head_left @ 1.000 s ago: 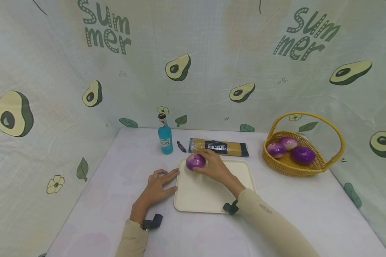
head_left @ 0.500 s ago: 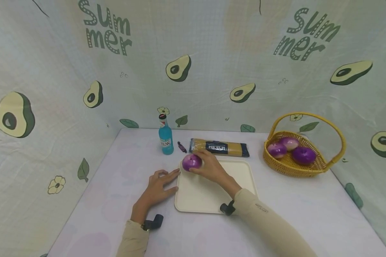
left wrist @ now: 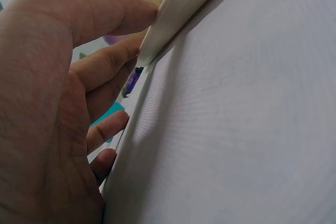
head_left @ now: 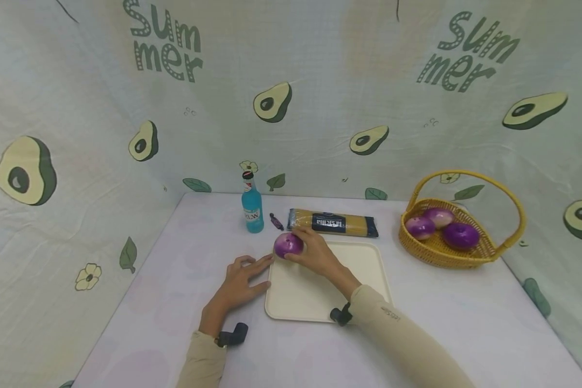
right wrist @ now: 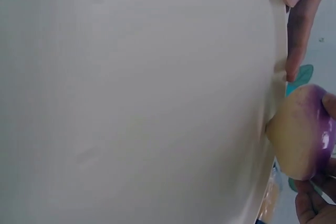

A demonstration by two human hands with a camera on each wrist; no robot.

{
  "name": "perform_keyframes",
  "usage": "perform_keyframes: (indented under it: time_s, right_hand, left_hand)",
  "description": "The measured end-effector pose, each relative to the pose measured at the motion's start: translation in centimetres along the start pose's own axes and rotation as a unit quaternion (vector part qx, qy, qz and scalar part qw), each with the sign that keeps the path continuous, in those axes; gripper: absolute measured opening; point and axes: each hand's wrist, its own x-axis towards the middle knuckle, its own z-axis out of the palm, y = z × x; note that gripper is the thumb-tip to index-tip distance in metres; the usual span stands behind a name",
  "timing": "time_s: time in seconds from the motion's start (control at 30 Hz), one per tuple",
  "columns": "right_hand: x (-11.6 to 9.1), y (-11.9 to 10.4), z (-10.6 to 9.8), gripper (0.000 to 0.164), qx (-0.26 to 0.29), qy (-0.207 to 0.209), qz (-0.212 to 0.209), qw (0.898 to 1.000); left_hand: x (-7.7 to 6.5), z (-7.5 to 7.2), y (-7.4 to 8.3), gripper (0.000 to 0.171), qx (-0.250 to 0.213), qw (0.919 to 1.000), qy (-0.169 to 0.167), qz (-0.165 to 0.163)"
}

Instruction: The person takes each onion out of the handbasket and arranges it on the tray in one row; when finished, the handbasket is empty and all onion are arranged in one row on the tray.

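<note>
Centrally, on a white table (head_left: pixel 291 358), I see a shallow cream tray (head_left: pixel 303 293) with rounded corners, and a person's two hands working at it. The right hand (head_left: pixel 316 254) pinches a round purple vegetable (head_left: pixel 288 246) between thumb and fingers, at the tray's far left corner. Through the right wrist camera I make out its pale, pointed underside close to the rim; whether it rests on the tray or hangs just above, I cannot tell. The left hand (head_left: pixel 241 283) is open with its fingers apart, thumb and forefinger touching the tray's left edge; it grasps nothing.

Behind the tray lies a long packet (head_left: pixel 332 222) with a dark blue label. To its left I find a small purple wrapped item (head_left: pixel 276 221), then an upright blue bottle (head_left: pixel 253 210). Well to the right, a yellow wicker basket (head_left: pixel 429 257) with a tall handle holds three more purple vegetables (head_left: pixel 461 236).
</note>
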Motion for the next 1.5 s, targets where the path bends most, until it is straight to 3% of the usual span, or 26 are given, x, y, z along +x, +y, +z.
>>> perform_keyframes:
  time_s: [0.5, 0.9, 1.5]
  right_hand:
    - [0.8, 0.2, 0.9, 0.071, -0.004, -0.002, 0.023, 1.000]
    - [1.7, 0.7, 2.0, 0.071, 0.000, 0.008, 0.017, 1.000]
    - [0.9, 1.1, 0.7, 0.077, 0.001, -0.025, 0.023, 0.999]
  left_hand:
    - [0.0, 0.1, 0.1, 0.064, -0.001, 0.9999, 0.000, -0.010]
    - [0.0, 0.1, 0.1, 0.064, -0.010, 0.9997, -0.013, -0.017]
    - [0.1, -0.4, 0.2, 0.064, -0.001, 0.9995, -0.023, -0.021]
